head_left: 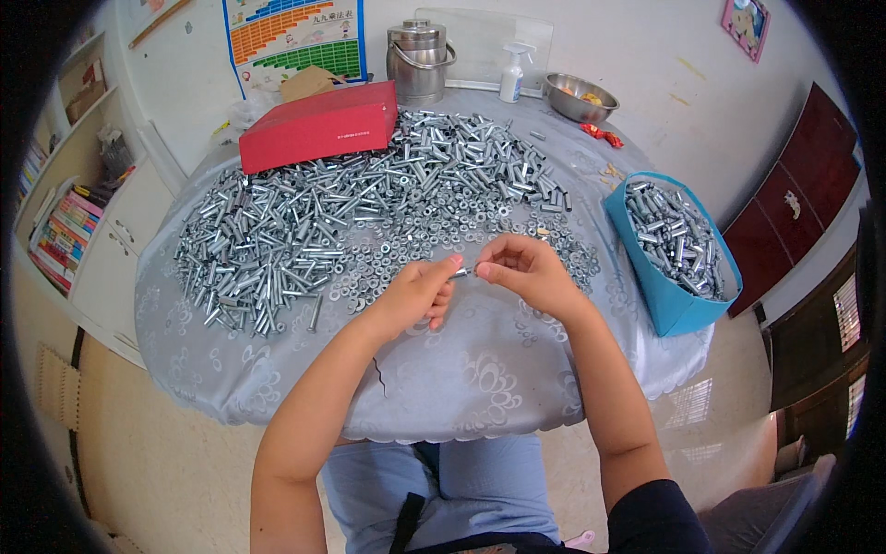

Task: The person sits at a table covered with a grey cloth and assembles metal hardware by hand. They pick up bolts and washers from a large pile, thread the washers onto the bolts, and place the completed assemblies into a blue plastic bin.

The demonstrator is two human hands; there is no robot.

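My left hand [417, 297] is closed around a silver metal bolt [460, 273], whose end sticks out past the thumb toward the right. Facing it, my right hand [531, 273] pinches thumb and forefinger at that end, on a small piece too hidden to name. Both hands hover over the near side of the table. Just beyond them lie many loose nuts and washers [420, 242]. A heap of long bolts [268, 286] is to the left, and a pile of metal sleeves [461, 152] lies farther back.
A blue fabric bin [669, 309] full of assembled metal anchors stands at the right edge. A red box [318, 126] rests on the heap's far left. Behind are a steel canister [417, 65], a spray bottle [511, 74] and a steel bowl [577, 103]. Patterned grey cloth [461, 379] covers the table.
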